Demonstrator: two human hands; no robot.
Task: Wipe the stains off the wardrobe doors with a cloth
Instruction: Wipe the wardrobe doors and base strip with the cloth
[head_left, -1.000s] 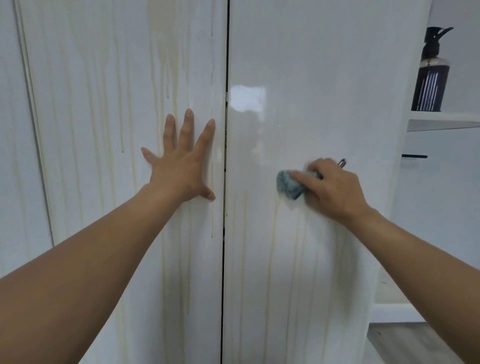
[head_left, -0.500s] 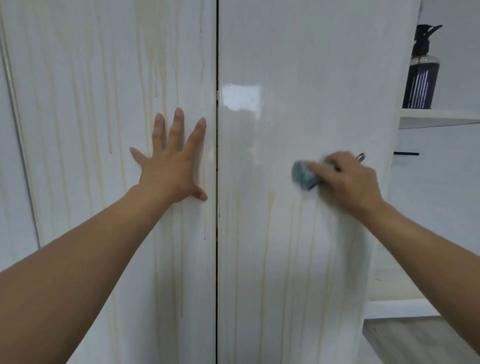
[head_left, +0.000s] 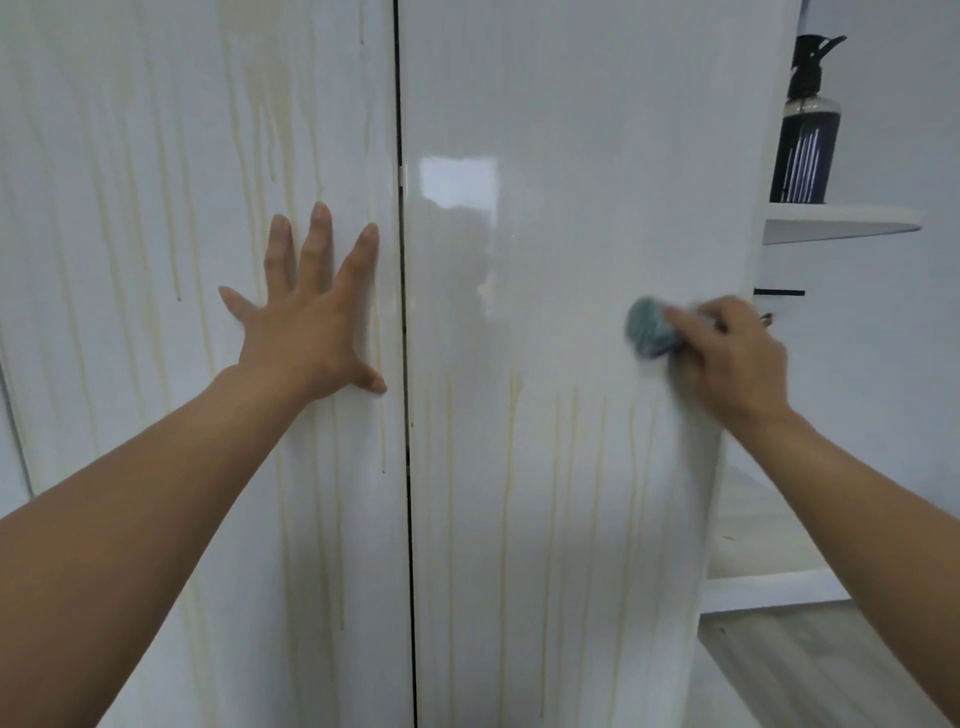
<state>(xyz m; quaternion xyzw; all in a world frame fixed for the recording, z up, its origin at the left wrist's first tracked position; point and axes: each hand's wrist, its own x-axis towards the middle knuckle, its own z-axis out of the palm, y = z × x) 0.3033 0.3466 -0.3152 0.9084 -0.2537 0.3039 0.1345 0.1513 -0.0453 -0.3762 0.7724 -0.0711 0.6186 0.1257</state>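
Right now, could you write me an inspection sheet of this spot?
Surface: right door clean and glossy above, yellowish drip streaks below; left door streaked throughout.
Job's things: blue-grey cloth against the right door, near its right edge.
Clutter: nothing seen.
Hands: left hand flat on the left door, fingers spread; right hand grips the cloth.
Cables: nothing seen.
Surroundings: dark pump bottle on a white shelf at right.

Bright, even, cool light. A square glare patch (head_left: 457, 179) sits on the glossy right door (head_left: 571, 104). The right hand (head_left: 727, 358) and cloth (head_left: 647, 335) are motion-blurred; the picture's edges bow outward.
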